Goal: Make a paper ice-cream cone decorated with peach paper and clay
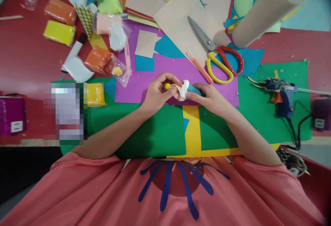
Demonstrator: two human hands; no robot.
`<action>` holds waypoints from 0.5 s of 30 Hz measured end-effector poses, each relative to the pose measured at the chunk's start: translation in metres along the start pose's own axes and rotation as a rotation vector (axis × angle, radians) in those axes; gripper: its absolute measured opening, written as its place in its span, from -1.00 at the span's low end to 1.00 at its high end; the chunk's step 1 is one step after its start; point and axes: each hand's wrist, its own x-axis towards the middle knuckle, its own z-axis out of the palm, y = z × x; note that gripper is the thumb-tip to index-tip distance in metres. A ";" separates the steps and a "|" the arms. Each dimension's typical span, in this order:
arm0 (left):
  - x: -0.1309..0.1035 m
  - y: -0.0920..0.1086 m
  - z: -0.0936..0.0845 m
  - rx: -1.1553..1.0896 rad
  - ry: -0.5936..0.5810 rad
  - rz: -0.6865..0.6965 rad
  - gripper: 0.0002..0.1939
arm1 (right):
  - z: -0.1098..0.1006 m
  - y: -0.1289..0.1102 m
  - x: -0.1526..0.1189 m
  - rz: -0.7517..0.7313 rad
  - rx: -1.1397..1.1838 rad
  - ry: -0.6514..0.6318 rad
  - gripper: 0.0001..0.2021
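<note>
My right hand (pixel 213 98) is closed around a small blue cone (pixel 193 90) with a darker grid pattern, held on its side with its tip toward the palm. A ring of white clay (pixel 184 90) wraps the cone's wide end. At that end my left hand (pixel 159 91) pinches a piece of peach-coloured clay (pixel 177 89), which touches the white ring. A small yellow ball (pixel 167 86) shows within the curl of the left fingers; whether it is attached to the clay I cannot tell. Both hands are just above the purple sheet (pixel 144 93).
Scissors (pixel 209 43) lie open on beige sheets beyond my hands, with a peach-coloured stick (pixel 200 68) beside them. A glue gun (pixel 283 98) rests at the right on a green sheet (pixel 258 129). Clay packs (pixel 60 32) and finished cones (pixel 86 16) crowd the back left. A beige roll (pixel 263 16) stands back right.
</note>
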 end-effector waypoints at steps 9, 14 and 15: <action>0.001 0.000 0.000 -0.077 0.011 -0.031 -0.70 | 0.000 0.002 0.000 -0.068 0.062 -0.027 -0.63; 0.002 -0.003 0.000 -0.138 0.011 -0.033 -0.68 | -0.003 0.001 -0.002 -0.104 0.175 -0.070 -0.68; 0.002 -0.004 -0.001 -0.146 0.015 -0.032 -0.68 | -0.004 0.001 -0.002 -0.109 0.192 -0.069 -0.70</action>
